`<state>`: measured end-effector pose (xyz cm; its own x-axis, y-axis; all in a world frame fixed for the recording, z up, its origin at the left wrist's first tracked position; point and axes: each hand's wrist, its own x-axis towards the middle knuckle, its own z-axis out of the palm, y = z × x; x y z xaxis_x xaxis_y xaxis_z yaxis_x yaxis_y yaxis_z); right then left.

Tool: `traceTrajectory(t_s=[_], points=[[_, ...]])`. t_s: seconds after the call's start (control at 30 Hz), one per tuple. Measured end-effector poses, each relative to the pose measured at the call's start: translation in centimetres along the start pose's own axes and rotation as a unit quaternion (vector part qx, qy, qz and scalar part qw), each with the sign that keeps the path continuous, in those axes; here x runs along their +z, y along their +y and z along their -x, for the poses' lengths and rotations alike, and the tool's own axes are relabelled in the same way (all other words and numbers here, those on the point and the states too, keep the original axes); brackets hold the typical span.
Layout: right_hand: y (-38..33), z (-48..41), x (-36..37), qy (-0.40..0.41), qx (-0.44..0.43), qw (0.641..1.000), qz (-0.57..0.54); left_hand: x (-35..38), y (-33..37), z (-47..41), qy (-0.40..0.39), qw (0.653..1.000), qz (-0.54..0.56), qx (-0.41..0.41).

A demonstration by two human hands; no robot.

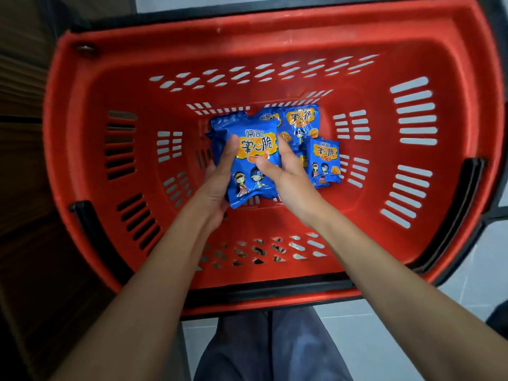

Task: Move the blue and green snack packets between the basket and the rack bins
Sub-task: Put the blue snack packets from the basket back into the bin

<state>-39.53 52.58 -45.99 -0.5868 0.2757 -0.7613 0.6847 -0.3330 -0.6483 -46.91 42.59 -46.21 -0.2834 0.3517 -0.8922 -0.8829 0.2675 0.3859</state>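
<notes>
Blue snack packet (pixel 255 144) is being held upright between both hands, low inside the red shopping basket (pixel 275 26). The left hand (pixel 217 185) is gripping it from its left side, thumb lying on the printed face and fingers going behind, where more blue wrappers (pixel 220 125) seem to be stacked against it. The right hand (pixel 288 174) is pinching the right edge, thumb pressing on the face and fingers running up alongside. The packet's long axis is pointing away from the person, bottom corner hanging toward the wrists.

Just beyond and to the right of the right hand, loose blue packets (pixel 325 160) are lying on the basket floor, so I judge that hand the nearer one for them. Farther out, a black handle (pixel 472 210) is resting along the right rim, and grey trousers (pixel 261 347) are showing below the near rim. No green packet or rack bin is showing.
</notes>
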Motion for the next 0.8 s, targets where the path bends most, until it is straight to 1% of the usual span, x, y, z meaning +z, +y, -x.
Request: traceTrajectory(t_s=[0.07,0.17,0.23,0.27,0.3,0.33,0.37,0.4,0.43,0.5,0.6,0.67,0.8], points=[[0.2,-0.1,0.0,0.000,0.019,1.000,-0.002,0.1,-0.2,-0.1,-0.012,1.000,0.007,0.002],[0.7,-0.3,-0.8,-0.008,0.033,0.999,-0.007,0.0,-1.0,-0.8,0.013,1.000,-0.003,0.009],[1.3,-0.9,-2.0,0.015,0.040,0.999,-0.001,-0.2,-1.5,-1.3,0.024,1.000,-0.005,-0.007],[1.7,-1.4,-2.7,0.051,0.036,0.998,0.016,-0.4,-1.8,-1.6,0.024,0.999,-0.004,-0.022],[2.5,-2.1,-3.7,0.110,0.031,0.992,0.051,-0.6,-2.1,-1.8,0.022,0.999,-0.003,-0.036],[3.5,-2.9,-4.9,0.182,0.036,0.977,0.105,-0.7,-2.5,-2.1,0.022,0.999,-0.004,-0.048],[4.5,-3.6,-6.2,0.246,0.053,0.954,0.161,-0.9,-2.8,-2.4,0.022,0.998,-0.008,-0.055],[5.4,-4.2,-7.5,0.290,0.076,0.933,0.199,-1.1,-3.2,-2.6,0.021,0.998,-0.016,-0.058],[6.3,-4.8,-8.6,0.309,0.104,0.921,0.213,-1.4,-3.6,-2.8,0.019,0.998,-0.023,-0.057],[7.7,-5.9,-9.9,0.290,0.168,0.915,0.226,-1.8,-4.3,-3.3,0.015,0.998,-0.025,-0.057],[8.9,-8.0,-10.0,0.240,0.211,0.903,0.288,-2.3,-5.3,-4.1,0.012,0.998,-0.018,-0.064],[9.4,-9.2,-9.6,0.249,0.232,0.899,0.276,-2.4,-5.9,-4.6,0.008,0.998,-0.014,-0.064],[10.1,-10.4,-8.9,0.297,0.255,0.890,0.233,-2.3,-6.7,-5.1,-0.001,0.998,-0.012,-0.068]])
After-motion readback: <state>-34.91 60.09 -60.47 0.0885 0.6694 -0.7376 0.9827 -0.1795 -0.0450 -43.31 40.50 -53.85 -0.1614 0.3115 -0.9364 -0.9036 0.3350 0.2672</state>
